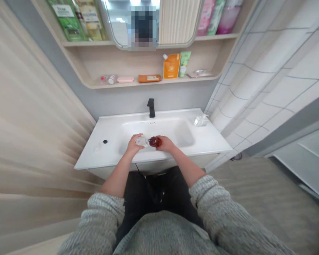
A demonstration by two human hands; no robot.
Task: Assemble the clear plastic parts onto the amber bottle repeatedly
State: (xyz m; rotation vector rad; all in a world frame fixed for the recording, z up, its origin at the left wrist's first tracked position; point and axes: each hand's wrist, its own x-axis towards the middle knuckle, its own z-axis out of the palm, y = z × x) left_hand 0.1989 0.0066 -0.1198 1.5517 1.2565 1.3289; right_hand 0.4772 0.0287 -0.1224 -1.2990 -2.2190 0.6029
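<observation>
Over the front part of the white sink basin (184,132), both hands hold small bottles mouth to mouth. My left hand (133,144) is closed around a clear bottle (140,141) that lies tilted on its side, its neck toward the right. In my right hand (165,143) is a dark red-brown bottle (155,141), also tipped sideways, with its neck against the clear one's. Whether liquid passes between them is too small to tell. Behind the hands stands a black faucet (151,108).
A clear pump bottle (200,120) stands at the counter's back right. A black round fitting (105,141) sits on the left. Above, a shelf (90,83) carries an orange pouch (171,66), a green tube (184,63) and a pink case (125,79). Curtains hang at the left.
</observation>
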